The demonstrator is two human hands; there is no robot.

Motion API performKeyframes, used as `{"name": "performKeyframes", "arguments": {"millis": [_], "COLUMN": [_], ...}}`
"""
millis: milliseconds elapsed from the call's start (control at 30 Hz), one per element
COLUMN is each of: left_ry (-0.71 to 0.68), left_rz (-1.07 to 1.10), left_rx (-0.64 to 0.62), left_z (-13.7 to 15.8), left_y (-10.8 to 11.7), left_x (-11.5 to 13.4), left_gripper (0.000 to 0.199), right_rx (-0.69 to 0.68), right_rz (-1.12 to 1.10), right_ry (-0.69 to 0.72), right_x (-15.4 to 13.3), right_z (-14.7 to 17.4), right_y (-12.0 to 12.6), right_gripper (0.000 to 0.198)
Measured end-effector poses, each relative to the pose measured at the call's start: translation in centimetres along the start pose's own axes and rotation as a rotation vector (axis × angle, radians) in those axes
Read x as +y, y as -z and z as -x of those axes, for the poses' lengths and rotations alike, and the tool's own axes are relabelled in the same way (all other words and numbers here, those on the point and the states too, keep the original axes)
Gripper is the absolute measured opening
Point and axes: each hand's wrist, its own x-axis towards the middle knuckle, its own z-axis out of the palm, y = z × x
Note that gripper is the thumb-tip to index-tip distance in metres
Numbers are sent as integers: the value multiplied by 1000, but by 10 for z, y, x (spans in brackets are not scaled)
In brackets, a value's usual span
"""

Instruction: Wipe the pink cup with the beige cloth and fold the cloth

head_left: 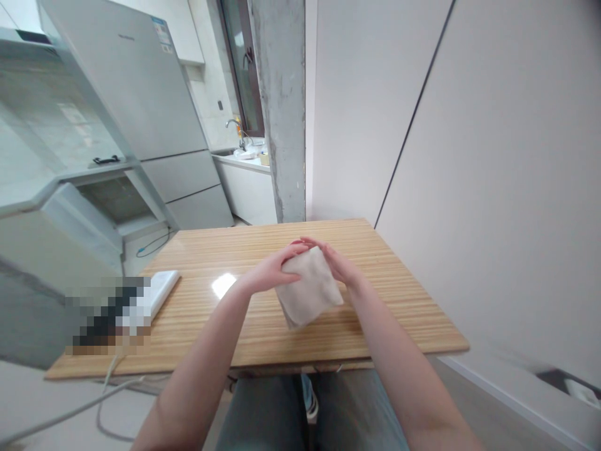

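A folded off-white cloth is held over the front middle of the wooden table, tilted, with its layered lower edge facing me. My left hand grips its upper left side, thumb lying across the near face and fingers over the top edge. At the upper right edge is my right hand, its fingers reaching behind the cloth toward the left fingertips. The right fingers are partly hidden by the cloth, and I cannot make out how firmly they press on it.
A white power strip with a cable lies at the table's left edge, beside a blurred-out patch. Beyond the table stand a grey fridge, a concrete pillar and a sink counter. A pale panelled wall borders the right side.
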Motion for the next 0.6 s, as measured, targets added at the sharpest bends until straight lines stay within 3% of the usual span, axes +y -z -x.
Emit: {"name": "performKeyframes", "arguments": {"millis": [67, 133, 200, 267, 333, 367, 433, 500, 600], "left_ry": [-4, 52, 142, 294, 413, 436, 422, 392, 413], "left_rz": [98, 195, 250, 240, 223, 208, 141, 19, -148], "left_rx": [27, 169, 457, 698, 738, 732, 688, 620, 549], "left_z": [-21, -37, -47, -52, -53, -53, -52, -51, -49], "left_y": [7, 11, 7, -6, -25, -35, -51, -60, -61], "left_x": [-3, -19, -42, -68, -88, -96, -103, -103, -95], "left_gripper": [65, 60, 45, 34, 34, 37, 42, 40, 35], "right_rx": [-70, 16, 277, 639, 932, 998, 930, 636, 252], "right_rz": [-34, -77, -120, -153, -138, -91, 118, 466, 1016], "right_ry": [-142, -189, -107, 61, 237, 310, 432, 475, 312], "right_x": [-3, -2, 1, 5, 7, 8, 9, 9, 10], "right_z": [5, 2, -7, -15, -20, -20, -16, -9, 0], "right_y": [1, 3, 5, 8, 9, 9, 5, -3, -22], "right_gripper": [52, 42, 35, 35, 39, 40, 38, 29, 16]}}
